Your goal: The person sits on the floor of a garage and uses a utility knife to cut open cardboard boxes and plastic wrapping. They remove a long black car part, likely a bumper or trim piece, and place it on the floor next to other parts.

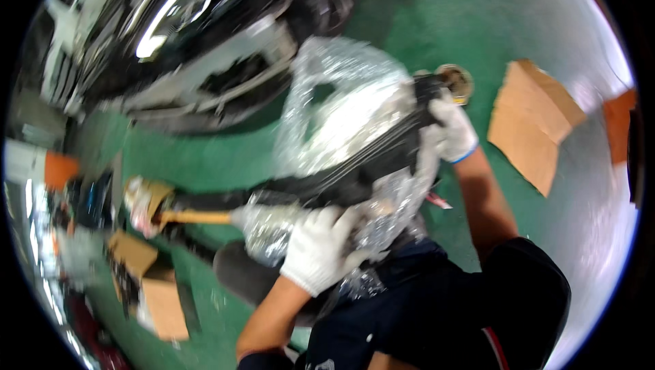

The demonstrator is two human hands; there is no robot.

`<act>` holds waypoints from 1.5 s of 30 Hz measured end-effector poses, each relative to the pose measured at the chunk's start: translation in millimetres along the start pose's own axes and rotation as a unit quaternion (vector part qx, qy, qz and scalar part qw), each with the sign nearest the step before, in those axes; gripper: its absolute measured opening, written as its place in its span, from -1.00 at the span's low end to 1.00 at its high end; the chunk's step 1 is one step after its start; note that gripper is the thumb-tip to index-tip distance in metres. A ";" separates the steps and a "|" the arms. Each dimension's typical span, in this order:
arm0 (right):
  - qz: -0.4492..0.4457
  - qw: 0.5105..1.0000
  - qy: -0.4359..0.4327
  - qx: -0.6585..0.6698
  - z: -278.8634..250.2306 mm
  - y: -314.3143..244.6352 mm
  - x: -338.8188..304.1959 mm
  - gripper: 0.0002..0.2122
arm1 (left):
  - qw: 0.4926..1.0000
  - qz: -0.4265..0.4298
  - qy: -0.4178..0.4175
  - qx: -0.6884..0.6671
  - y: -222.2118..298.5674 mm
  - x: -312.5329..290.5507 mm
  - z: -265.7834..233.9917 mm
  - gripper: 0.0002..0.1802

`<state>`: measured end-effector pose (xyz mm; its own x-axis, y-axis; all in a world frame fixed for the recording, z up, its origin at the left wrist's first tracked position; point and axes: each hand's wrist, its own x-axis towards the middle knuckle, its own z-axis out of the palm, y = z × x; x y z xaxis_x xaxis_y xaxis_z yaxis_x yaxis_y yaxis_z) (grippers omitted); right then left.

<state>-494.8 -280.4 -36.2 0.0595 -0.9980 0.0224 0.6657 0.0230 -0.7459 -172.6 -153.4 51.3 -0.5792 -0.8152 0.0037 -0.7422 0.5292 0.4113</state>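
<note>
My left hand (319,250), in a white knitted glove, is closed on crumpled clear plastic wrap (269,230) along the near side of a long black car part (368,169). My right hand (452,126), gloved too, grips the right end of that part, its fingers bent over the edge. The part lies slantwise before me, partly wrapped. A large loose sheet of clear plastic (341,63) spreads on its far side. At its far left end is brown and whitish wrapping (148,203), with a yellowish strip (198,217) running from it. Motion blurs the details.
A dark car (205,36) with an opened-up lower front stands at the upper left. Flattened cardboard (532,124) lies on the green floor to the right, a tape roll (456,83) close to my right hand. An open cardboard box (160,295) sits at the lower left.
</note>
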 end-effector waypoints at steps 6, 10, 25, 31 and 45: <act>-0.022 1.000 0.016 -0.008 -7.8 10.5 19.9 -0.40 | 0.995 -0.035 -0.067 0.058 -3.3 -15.6 0.5 -0.21; -0.044 0.999 -0.016 -0.019 2.2 -6.7 41.3 -0.40 | 0.994 -0.061 -0.059 0.071 13.3 -15.0 -6.9 -0.25; -0.071 0.996 -0.053 -0.002 26.3 -17.1 34.4 -0.35 | 0.966 -0.168 -0.070 -0.183 -119.4 -17.2 -54.0 0.00; -0.077 0.997 -0.021 -0.006 33.3 -17.1 30.2 -0.33 | 0.978 -0.115 -0.049 -0.169 -130.7 -17.8 -63.5 -0.15; -0.057 0.997 -0.034 -0.033 35.3 -30.4 61.1 -0.54 | 0.992 -0.019 0.089 -0.081 -55.2 -114.5 -84.2 -0.65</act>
<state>-485.1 -340.0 11.3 0.0379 -0.9877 0.1516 0.6214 -0.0956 -0.7777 -37.0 -109.1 105.0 -0.4718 -0.8704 0.1411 -0.6898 0.4640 0.5557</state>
